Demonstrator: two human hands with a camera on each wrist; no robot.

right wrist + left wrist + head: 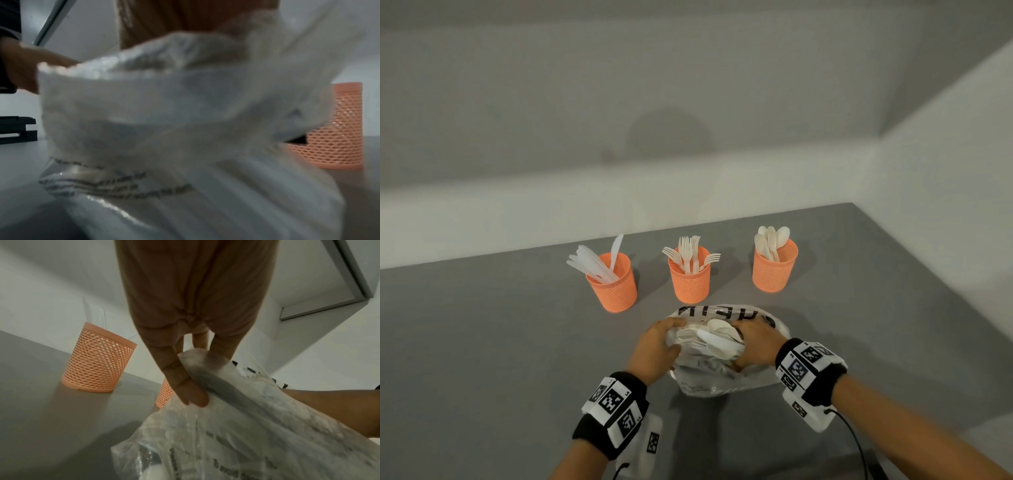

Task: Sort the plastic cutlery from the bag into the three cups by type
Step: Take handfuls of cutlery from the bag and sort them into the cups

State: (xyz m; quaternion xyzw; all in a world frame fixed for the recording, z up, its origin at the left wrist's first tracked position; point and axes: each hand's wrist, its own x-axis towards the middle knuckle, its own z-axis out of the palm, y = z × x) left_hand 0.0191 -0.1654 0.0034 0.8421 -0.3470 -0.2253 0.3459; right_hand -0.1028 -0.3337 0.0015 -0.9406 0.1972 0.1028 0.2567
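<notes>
Both hands at the bag (726, 346), which sits on the grey table (500, 342) just in front of the three orange cups.

Left hand (657, 346) grips the bag's left rim: thumb and fingers pinch a fold of plastic, clear in the left wrist view.

Right hand (755, 342) on the right rim, fingers curled into the mouth. Looks like a grip on the plastic, though the right wrist view is blurred and the fingertips stay hidden. Cannot tell whether any utensil is pinched too.

Mouth spread open between the hands, facing up. Loose cutlery (717, 337) piled inside: spoon bowls and some fork tines visible, handles running roughly left-right across the opening, slightly toward the right hand.

Key relation: the pile lies between the hands, touching or just beside the right hand's fingers. Right hand nearer, so likely the picker, with the left holding the bag steady.

Targets beyond the bag: knife cup (613, 282) far left, fork cup (690, 279) straight ahead, spoon cup (774, 265) to the right and nearest the right hand. All three already part-filled.

Judgement: mid-task, next pick probably a spoon off the top. Short forward-right reach.
</notes>
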